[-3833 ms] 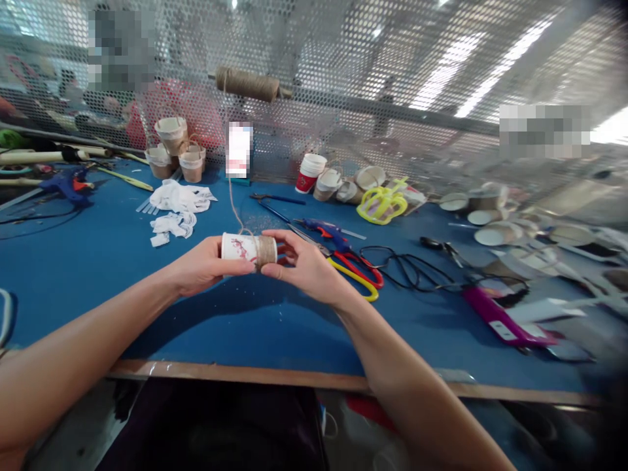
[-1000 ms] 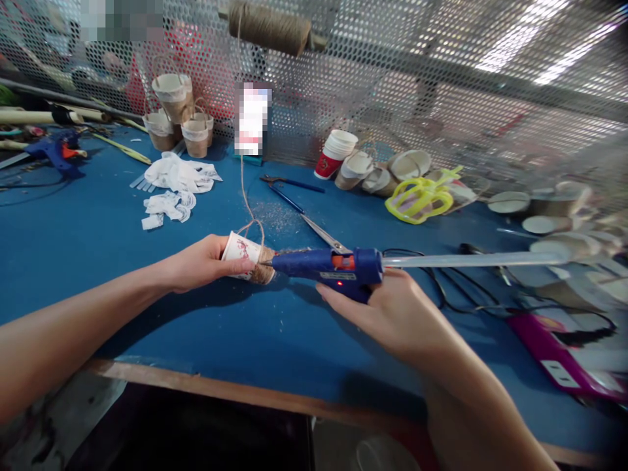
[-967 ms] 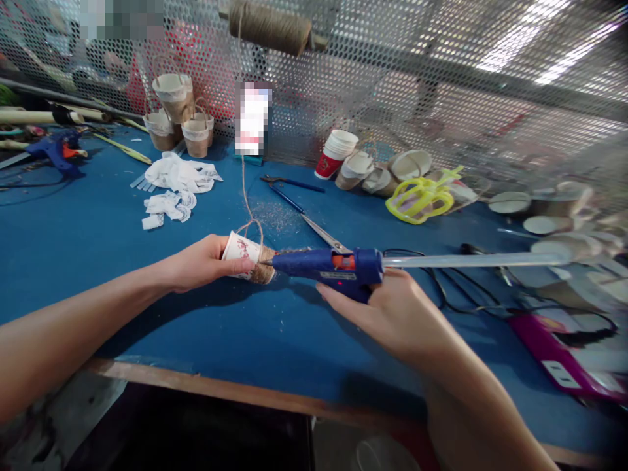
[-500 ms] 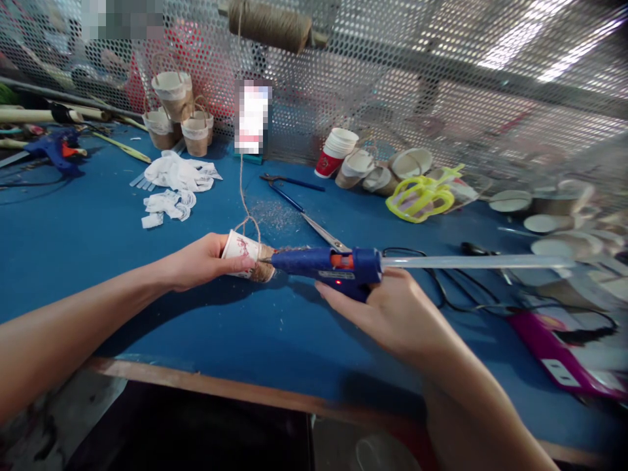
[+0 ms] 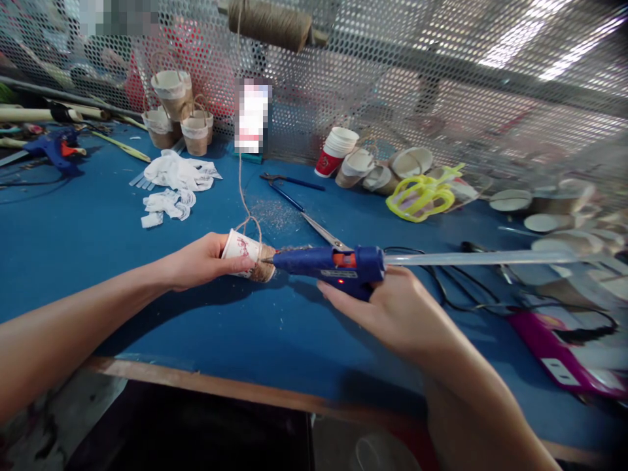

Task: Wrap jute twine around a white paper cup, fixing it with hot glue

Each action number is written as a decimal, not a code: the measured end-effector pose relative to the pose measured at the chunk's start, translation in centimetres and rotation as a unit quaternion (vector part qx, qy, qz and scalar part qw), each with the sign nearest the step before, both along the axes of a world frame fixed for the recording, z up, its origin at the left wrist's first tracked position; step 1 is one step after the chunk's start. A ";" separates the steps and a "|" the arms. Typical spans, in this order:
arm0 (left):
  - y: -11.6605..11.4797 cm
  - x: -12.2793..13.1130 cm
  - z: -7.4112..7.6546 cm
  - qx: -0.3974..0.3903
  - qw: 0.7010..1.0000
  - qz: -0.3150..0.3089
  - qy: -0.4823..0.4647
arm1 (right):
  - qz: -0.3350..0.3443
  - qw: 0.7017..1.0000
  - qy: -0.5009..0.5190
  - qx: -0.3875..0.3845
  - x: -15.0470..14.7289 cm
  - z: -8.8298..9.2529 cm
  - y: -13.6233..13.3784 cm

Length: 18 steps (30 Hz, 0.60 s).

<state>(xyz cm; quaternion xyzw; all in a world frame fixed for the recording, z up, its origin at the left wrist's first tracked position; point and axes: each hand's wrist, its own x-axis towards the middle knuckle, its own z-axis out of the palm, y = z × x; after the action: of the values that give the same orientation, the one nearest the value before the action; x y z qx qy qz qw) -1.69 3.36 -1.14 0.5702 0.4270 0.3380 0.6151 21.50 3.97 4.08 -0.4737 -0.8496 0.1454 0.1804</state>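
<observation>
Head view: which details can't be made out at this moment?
In the head view:
Left hand: most fingers hidden behind the paper cup.
Glue gun: handle mostly hidden by the right hand.
Label on it: too small to read.
Twine roll: top cut off by the upper edge.
Screen: pixelated.

Upper-right glare, blurry right side.

Head view — forward and down

White cup with red print, brown twine, blue-and-orange glue gun, blue tabletop, purple box at four o'clock
</observation>
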 end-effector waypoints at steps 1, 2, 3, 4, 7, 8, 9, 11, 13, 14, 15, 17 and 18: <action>0.0 0.0 0.0 0.002 1.000 -0.001 0.002 | 0.000 1.000 0.000 -0.001 0.0 0.0 0.0; 0.0 0.0 0.0 0.004 1.000 -0.002 0.004 | 0.000 1.000 0.000 -0.002 0.0 0.1 0.0; 0.0 -0.1 0.0 0.006 1.000 -0.004 0.005 | -0.001 1.000 0.000 -0.002 0.0 0.1 0.0; 0.0 -0.1 0.0 0.009 1.000 -0.005 0.008 | -0.002 1.000 0.001 -0.001 0.0 0.1 0.0; 0.0 -0.1 0.0 0.018 1.000 -0.009 0.021 | -0.005 1.000 0.000 0.002 -0.1 0.0 0.0; 0.0 -0.2 0.0 0.021 0.999 -0.010 0.026 | -0.006 1.000 0.002 0.002 -0.1 0.0 0.0; 0.0 -0.2 0.0 0.025 0.999 -0.012 0.031 | -0.007 1.000 0.003 0.001 -0.1 0.0 0.0; 0.0 -0.2 0.0 0.031 0.999 -0.018 0.040 | -0.014 1.000 0.003 -0.001 -0.2 0.0 0.1; 0.0 -0.2 0.0 0.032 0.998 -0.021 0.045 | -0.023 1.000 0.003 -0.003 -0.2 0.0 0.1; 0.0 -0.2 -0.1 0.030 0.998 -0.022 0.045 | -0.028 1.000 0.001 -0.003 -0.2 0.0 0.1; 0.0 -0.2 -0.1 0.027 0.998 -0.022 0.044 | -0.033 0.999 0.000 -0.003 -0.1 0.0 0.1; -0.1 -0.1 -0.1 0.024 0.998 -0.019 0.049 | -0.039 0.999 -0.003 -0.002 -0.1 0.0 0.2; -0.1 -0.1 -0.1 0.024 0.998 -0.017 0.059 | -0.040 0.999 -0.004 0.000 -0.1 0.0 0.2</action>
<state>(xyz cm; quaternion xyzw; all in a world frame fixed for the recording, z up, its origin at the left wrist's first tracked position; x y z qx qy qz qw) -1.82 3.28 -1.23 0.6110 0.4442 0.3031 0.5809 21.39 4.17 4.09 -0.5081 -0.8305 0.1359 0.1833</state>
